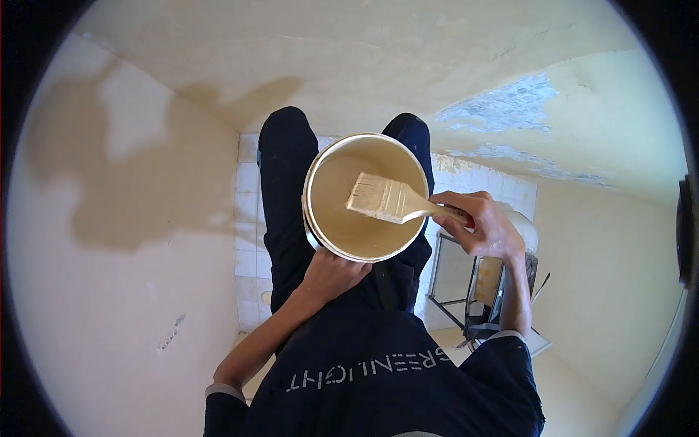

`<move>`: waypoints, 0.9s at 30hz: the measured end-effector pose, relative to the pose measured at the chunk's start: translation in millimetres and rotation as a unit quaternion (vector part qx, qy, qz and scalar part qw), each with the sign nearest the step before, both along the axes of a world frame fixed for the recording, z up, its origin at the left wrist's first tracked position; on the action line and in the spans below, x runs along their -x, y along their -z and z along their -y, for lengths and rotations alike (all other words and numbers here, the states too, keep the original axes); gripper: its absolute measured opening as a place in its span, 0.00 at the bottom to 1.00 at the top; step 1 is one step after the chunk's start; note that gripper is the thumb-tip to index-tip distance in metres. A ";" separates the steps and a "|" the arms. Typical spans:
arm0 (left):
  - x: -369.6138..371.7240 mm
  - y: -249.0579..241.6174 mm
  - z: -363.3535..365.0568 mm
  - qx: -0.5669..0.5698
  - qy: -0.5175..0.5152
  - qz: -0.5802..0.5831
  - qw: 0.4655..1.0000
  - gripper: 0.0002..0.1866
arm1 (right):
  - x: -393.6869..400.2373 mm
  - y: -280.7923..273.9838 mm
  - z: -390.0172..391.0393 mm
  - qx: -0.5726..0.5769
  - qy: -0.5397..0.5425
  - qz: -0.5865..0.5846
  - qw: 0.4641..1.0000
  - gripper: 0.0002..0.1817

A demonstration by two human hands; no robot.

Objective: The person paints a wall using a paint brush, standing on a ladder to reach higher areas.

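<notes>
A round bucket [314, 211] with cream paint inside stands between my knees, at the middle of the view. My left hand [336, 274] is closed at the bucket's near edge, its fingers partly hidden beneath the rim. Over the right part of the opening, my right hand [484, 224] grips the handle of a wide paintbrush [386, 198]. The brush's bristles are coated in cream paint and point left, above the paint.
Cream walls surround me, with a peeling blue-white patch [502, 105] at the upper right. White floor tiles [247, 218] show beside my legs. To the lower right are a metal-framed object [455, 302] and a whitish container [523, 231].
</notes>
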State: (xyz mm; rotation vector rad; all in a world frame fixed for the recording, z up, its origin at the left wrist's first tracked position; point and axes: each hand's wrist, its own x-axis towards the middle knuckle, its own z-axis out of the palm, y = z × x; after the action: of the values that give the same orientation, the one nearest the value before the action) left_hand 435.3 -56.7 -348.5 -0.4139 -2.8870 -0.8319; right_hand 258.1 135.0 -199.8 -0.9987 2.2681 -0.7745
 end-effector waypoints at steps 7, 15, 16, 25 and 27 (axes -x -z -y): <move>-2.1 2.9 0.6 0.026 0.000 -0.024 0.999 0.09 | 2.0 22.9 -25.3 0.048 0.089 0.239 0.966 0.18; -1.8 0.1 -2.1 0.026 -0.003 0.001 1.000 0.11 | 7.5 21.0 -19.9 -0.001 0.079 0.122 0.989 0.17; -1.9 0.1 -1.5 0.026 -0.001 0.010 1.000 0.11 | 7.7 16.9 -15.3 -0.017 0.057 0.111 0.992 0.17; 2.0 -3.8 0.1 0.003 0.002 -0.002 1.000 0.10 | 6.8 4.0 5.1 -0.046 0.005 0.054 0.997 0.17; 1.4 -3.7 -1.1 -0.008 0.001 0.010 1.000 0.11 | 7.0 -0.1 6.2 -0.041 0.012 0.105 0.994 0.17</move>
State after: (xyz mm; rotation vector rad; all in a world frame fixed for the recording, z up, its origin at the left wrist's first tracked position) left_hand 433.9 -55.6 -344.7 -0.4085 -2.8958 -0.8641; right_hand 251.1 128.8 -199.8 -0.8140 2.1149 -0.7526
